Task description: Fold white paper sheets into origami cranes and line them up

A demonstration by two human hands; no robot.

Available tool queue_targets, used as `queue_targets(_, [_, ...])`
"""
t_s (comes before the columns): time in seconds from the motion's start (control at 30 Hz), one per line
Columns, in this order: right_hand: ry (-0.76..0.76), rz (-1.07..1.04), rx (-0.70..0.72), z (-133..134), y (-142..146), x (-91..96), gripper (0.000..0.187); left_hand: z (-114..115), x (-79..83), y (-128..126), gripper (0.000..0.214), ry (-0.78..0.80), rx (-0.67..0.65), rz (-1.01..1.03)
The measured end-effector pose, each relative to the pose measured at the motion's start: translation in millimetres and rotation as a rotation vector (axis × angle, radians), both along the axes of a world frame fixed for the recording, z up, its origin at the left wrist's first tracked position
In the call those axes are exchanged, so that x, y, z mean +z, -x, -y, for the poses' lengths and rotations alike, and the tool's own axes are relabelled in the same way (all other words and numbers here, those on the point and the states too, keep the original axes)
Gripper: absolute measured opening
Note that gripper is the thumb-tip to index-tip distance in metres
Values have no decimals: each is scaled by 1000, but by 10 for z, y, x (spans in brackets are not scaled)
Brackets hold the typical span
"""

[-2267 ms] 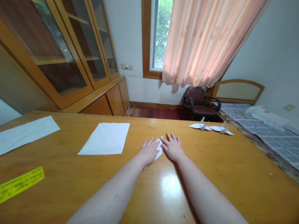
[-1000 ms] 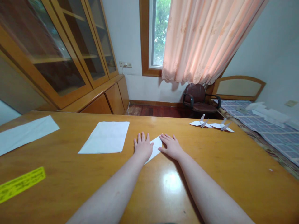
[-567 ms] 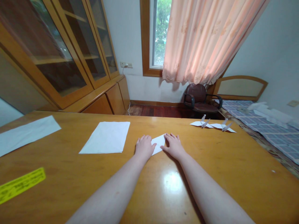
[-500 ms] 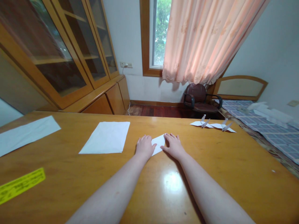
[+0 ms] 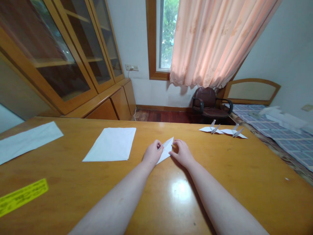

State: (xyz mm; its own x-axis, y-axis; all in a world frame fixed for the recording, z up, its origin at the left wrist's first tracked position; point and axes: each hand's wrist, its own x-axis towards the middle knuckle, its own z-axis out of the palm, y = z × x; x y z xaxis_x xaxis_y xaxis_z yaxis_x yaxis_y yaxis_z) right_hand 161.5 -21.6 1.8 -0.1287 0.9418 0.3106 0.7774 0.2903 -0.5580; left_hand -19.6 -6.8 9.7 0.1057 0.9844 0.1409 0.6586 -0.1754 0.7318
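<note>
Folded white paper (image 5: 167, 149) is held at mid-table, between both hands. Its far corner is lifted off the wood; the near edge appears to rest on it.
Left hand (image 5: 151, 154): fingers curled, thumb and forefinger pinched on the paper's left edge.
Right hand (image 5: 182, 152): fingers bent in, tips closed on the right edge, just below the raised point.
The two-sided grip is judged to keep the layers aligned and the flap taut.
Paper: thin, matte, crisply creased, with a pointed, roughly triangular outline.
Table (image 5: 232, 169): varnished orange-brown wood, glossy, with window glare reflected between the forearms.
Stack of flat white sheets (image 5: 111, 143) is laid near the left hand, slightly skewed, probably kept there for easy reach.
Paper cranes (image 5: 211, 128), two of them, are set well apart to the right near the far edge, wings spread flat and necks up. They are likely parked clear of the working patch.
Long white sheet (image 5: 26, 140) lies at the far left.
Yellow printed strip (image 5: 23, 195) lies by the near left corner; its text cannot be read.
</note>
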Motion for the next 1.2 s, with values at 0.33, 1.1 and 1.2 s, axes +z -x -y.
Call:
queue_targets(0.33, [148,-588,-98,-54,51,-106,47,-15,22,-19,9,-78,72,217])
queue_targets(1.1, [491,-926,165,-4,76,17,32,-4,-58,-105,37,172,-151,687])
queue_targets(1.2, [460,-965,133,-11,68,26,31,-13,-78,-104,40,167,-164,652])
